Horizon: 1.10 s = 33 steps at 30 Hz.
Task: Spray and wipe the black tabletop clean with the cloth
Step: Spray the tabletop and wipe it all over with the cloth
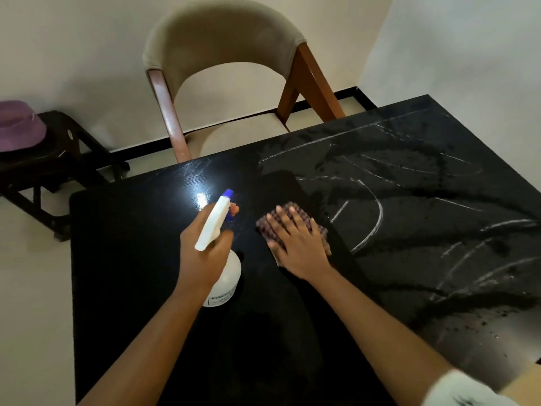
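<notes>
Wiping stage, with spraying ready to resume. Your right hand (298, 244) lies flat, fingers straight and spread, pressing the folded purple-and-white checked cloth (300, 210) onto the black wood-grain tabletop (131, 273) near its middle. Your left hand (205, 256) grips the white translucent plastic spray bottle with the blue nozzle (227, 284) round its neck, a fingertip showing at the trigger and the nozzle pointing away from you. Whether the bottle's base rests on the table cannot be told.

The cloth sits at the boundary between two zones. To your left the surface reads dark and even, with one bright lamp reflection. To your right it carries white arcing streaks and a dull speckled film, apparently wet residue.

Judged from this, the task is roughly half done. The next move calls for carrying the cloth rightward under steady flat pressure, overlapping strokes across the streaks out to the far right edge, and spraying again only where the film has dried.

Container: the bottle is the only one present, and its liquid level cannot be read through the cloudy wall.

Beyond the table stand a beige upholstered chair with brown wooden legs (222, 33) and a dark stool (58, 136) bearing a purple hat (20, 127).
</notes>
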Available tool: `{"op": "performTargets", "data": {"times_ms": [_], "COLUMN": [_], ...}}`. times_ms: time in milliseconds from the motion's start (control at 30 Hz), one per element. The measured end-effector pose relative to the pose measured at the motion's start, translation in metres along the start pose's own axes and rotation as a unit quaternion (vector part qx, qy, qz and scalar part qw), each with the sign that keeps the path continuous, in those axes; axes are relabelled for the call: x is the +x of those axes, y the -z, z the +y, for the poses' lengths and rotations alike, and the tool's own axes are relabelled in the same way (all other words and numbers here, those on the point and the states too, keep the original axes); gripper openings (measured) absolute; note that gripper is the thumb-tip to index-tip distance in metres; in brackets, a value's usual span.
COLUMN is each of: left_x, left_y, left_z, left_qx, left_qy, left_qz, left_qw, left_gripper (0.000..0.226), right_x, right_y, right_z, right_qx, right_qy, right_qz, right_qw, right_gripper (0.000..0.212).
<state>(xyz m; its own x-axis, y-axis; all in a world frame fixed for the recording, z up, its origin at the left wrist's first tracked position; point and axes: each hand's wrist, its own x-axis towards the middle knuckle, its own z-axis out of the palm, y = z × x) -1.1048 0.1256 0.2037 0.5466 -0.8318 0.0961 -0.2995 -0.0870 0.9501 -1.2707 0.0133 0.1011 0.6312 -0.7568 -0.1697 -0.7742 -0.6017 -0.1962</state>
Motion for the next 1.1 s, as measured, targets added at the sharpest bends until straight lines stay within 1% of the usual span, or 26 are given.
{"op": "performTargets", "data": {"times_ms": [100,200,300,400,500,567,633,700,833,933,1100], "left_x": [0.001,0.003,0.004,0.004,0.003,0.003,0.005,0.008,0.014,0.023,0.064], "left_y": [0.001,0.005,0.008,0.008,0.005,0.002,0.001,0.000,0.003,0.002,-0.013], "left_z": [-0.001,-0.004,-0.002,-0.001,-0.004,-0.006,-0.008,-0.008,-0.007,-0.004,0.009], "left_qx": [-0.002,-0.022,-0.026,-0.020,-0.014,-0.002,0.008,-0.001,-0.019,-0.007,0.011], "left_qy": [0.003,0.019,0.017,0.015,0.021,0.023,0.027,0.027,0.036,0.049,0.185], "left_qz": [0.014,0.017,0.012,0.009,0.006,0.004,0.005,0.000,0.009,-0.014,-0.070], "left_qw": [1.000,0.999,0.999,1.000,1.000,1.000,1.000,1.000,0.999,0.999,0.980], "left_gripper": [0.041,0.038,0.044,0.046,0.045,0.046,0.044,0.035,0.047,0.032,0.023], "right_x": [-0.058,-0.057,-0.022,0.042,0.099,0.110,0.094,0.062,-0.020,-0.048,-0.046], "right_y": [-0.017,-0.021,-0.012,0.002,0.021,0.023,0.019,0.014,0.002,-0.006,-0.006], "right_z": [0.004,0.001,-0.005,0.003,0.017,0.021,0.020,0.020,0.028,0.033,0.028], "right_qx": [-0.011,-0.016,-0.009,-0.002,0.012,0.007,0.004,0.003,-0.007,-0.005,0.010], "right_qy": [-0.008,-0.031,-0.035,-0.052,-0.071,-0.068,-0.063,-0.059,-0.053,-0.078,-0.089], "right_qz": [0.020,0.022,0.032,0.027,0.002,-0.011,0.000,0.013,0.013,0.012,0.029], "right_qw": [1.000,0.999,0.999,0.998,0.997,0.998,0.998,0.998,0.998,0.997,0.996], "right_gripper": [0.059,0.059,0.058,0.057,0.057,0.058,0.058,0.058,0.060,0.061,0.061]}}
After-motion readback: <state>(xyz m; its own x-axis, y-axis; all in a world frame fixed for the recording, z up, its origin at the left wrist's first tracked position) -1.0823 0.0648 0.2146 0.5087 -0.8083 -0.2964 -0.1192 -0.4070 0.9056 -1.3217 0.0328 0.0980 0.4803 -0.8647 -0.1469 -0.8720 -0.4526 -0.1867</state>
